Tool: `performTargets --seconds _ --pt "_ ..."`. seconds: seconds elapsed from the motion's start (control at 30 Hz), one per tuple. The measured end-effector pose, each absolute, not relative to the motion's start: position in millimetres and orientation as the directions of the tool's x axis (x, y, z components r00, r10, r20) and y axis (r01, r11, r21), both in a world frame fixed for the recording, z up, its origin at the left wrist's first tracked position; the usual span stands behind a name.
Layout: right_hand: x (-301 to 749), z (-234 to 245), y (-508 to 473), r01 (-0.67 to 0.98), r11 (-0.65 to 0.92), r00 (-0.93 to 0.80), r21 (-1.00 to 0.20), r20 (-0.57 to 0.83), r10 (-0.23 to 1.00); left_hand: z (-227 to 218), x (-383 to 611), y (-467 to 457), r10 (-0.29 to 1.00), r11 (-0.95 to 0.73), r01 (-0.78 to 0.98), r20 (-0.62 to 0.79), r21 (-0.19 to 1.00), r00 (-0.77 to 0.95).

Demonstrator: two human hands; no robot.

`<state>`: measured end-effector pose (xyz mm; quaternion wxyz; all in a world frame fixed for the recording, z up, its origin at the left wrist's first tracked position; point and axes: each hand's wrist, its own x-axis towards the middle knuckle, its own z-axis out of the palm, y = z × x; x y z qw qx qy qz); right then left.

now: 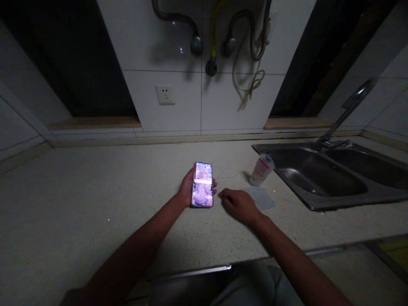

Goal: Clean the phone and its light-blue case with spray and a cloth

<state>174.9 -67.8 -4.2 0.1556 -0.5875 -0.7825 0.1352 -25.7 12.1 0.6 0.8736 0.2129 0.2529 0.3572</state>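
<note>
My left hand (186, 187) grips a smartphone (202, 184) with a lit screen, held face up just above the pale stone countertop (95, 191). My right hand (239, 205) rests knuckles-up on the counter right beside the phone, its fingers curled under toward the phone's lower edge; nothing shows in it. A thin white cloth or sheet (263, 197) lies flat just behind the right hand. A small white bottle with a red label (261, 169) stands a little further back, next to the sink.
A steel double sink (318, 174) with a tall tap (347, 108) fills the right side. On the tiled back wall are a socket (165, 94) and hanging hoses (245, 42). The counter's front edge (204, 270) runs just before my body.
</note>
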Motion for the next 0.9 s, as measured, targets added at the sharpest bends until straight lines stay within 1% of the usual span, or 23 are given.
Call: performTargets --seconds 0.17,0.23,0.37,0.53,0.63,0.73,0.8,0.9 --pt "176 -6 -67 0.867 0.268 -0.253 -0.420 0.092 0.963 -4 -24 12 0.745 0.641 -0.530 -0.284 0.555 0.604" --pt "176 -6 -66 0.862 0.267 -0.251 -0.432 0.094 0.963 -7 -24 12 0.775 0.608 -0.549 -0.278 0.573 0.568" --pt "177 -7 -66 0.850 0.277 -0.258 -0.448 0.106 0.960 -10 -21 10 0.846 0.509 -0.611 -0.219 0.606 0.487" --pt "177 -6 -65 0.851 0.277 -0.257 -0.446 0.106 0.961 -9 -19 7 0.869 0.477 -0.637 -0.218 0.606 0.445" --pt "177 -6 -65 0.846 0.277 -0.255 -0.456 0.110 0.961 -5 -19 6 0.865 0.495 -0.644 -0.265 0.583 0.425" --pt "177 -7 -65 0.844 0.280 -0.252 -0.458 0.122 0.960 -2 -20 4 0.832 0.554 -0.654 -0.316 0.515 0.456" --pt "178 -7 -65 0.848 0.279 -0.246 -0.451 0.132 0.960 -1 -21 2 0.816 0.578 -0.662 -0.322 0.478 0.480" --pt "178 -8 -65 0.847 0.277 -0.240 -0.454 0.139 0.961 -1 -23 -1 0.816 0.578 -0.675 -0.314 0.459 0.485"
